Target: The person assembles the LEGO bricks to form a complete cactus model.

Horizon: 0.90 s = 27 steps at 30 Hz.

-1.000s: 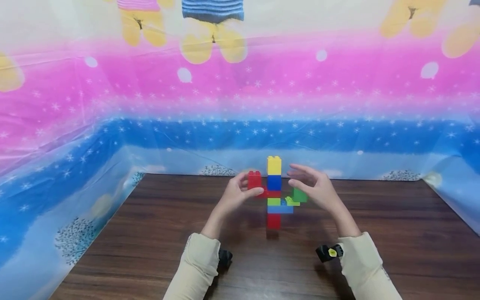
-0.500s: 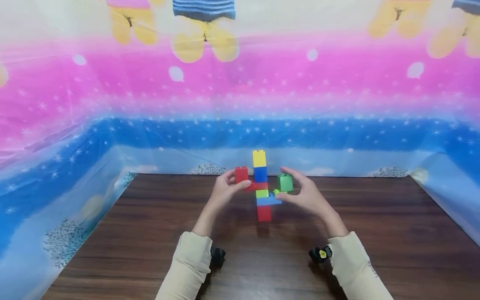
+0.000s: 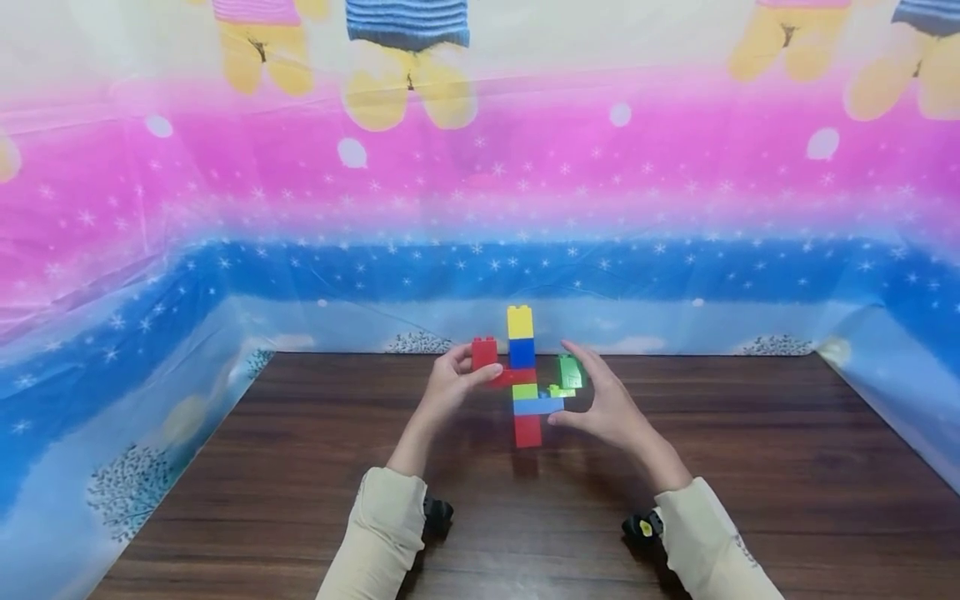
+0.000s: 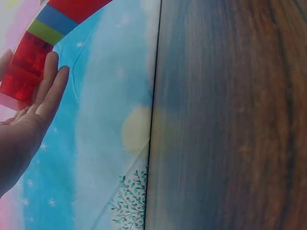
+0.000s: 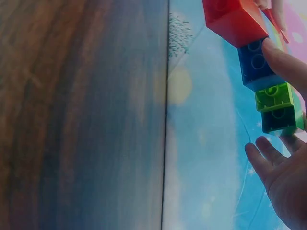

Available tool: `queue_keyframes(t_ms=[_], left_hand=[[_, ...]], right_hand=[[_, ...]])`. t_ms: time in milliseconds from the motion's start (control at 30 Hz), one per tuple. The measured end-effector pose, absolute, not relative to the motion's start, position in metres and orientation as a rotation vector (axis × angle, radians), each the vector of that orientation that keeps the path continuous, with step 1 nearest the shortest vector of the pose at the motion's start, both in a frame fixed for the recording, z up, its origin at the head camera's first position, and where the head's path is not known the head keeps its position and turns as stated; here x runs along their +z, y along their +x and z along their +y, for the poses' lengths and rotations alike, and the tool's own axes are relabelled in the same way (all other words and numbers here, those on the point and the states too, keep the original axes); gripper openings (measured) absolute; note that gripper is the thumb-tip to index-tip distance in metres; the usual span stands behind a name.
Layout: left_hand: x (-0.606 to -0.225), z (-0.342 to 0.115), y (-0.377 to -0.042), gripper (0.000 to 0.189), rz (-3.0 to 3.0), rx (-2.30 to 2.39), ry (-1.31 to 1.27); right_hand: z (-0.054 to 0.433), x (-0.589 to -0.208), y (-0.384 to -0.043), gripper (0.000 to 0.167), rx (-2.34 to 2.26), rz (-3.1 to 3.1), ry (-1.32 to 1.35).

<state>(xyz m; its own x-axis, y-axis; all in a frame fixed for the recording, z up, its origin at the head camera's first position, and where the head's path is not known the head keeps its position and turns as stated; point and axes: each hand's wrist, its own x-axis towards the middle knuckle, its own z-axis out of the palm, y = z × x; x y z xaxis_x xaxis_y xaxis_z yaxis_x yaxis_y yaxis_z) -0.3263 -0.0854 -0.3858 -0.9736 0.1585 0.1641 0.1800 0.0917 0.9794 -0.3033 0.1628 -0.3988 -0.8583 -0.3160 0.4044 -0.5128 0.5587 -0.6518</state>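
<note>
A cross-like build of toy bricks [image 3: 521,353] is upright between both hands. Its column runs from a yellow brick on top, through blue, red, lime and light blue, to a red brick at the bottom. My left hand [image 3: 447,387] pinches the red brick [image 3: 483,352] on the left arm of the build between thumb and fingers. On the other side, my right hand [image 3: 611,400] spans the right arm, its thumb at the light blue brick [image 3: 536,406] and its fingers around the green brick [image 3: 571,372]. In the right wrist view, hollow undersides of the lime brick [image 5: 273,97] and green brick show.
Below the hands lies a dark wooden table [image 3: 300,483]. A printed pink and blue cloth [image 3: 420,267] rises along its back and sides. Black wrist cameras [image 3: 642,527] sit by both cream sleeves [image 3: 375,525].
The build and both hands have shifted left in the head view. My right thumb has dropped from the green brick to the light blue one, and the green brick has come into fuller view.
</note>
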Motion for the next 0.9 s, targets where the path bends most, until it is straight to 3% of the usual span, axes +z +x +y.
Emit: queue_keyframes(t_ms=[233, 367, 533, 900], left_hand=[[-0.3865, -0.0835, -0.3255, 0.046, -2.291, -2.125, -0.380], [-0.3872, -0.0842, -0.3254, 0.047, -2.298, -2.131, -0.388], [-0.3871, -0.0863, -0.3243, 0.060, -2.309, -2.127, -0.379], [-0.3870, -0.0881, -0.3259, 0.083, -2.427, -2.051, -0.463]], right_hand=[[0.1623, -0.4018, -0.3046, 0.109, 1.159, -2.566, 0.682], [0.1625, -0.4047, -0.3056, 0.100, 1.157, -2.547, 0.682], [0.1627, -0.4075, -0.3060, 0.089, 1.178, -2.537, 0.669], [0.1672, -0.4068, -0.3078, 0.086, 1.189, -2.558, 0.624]])
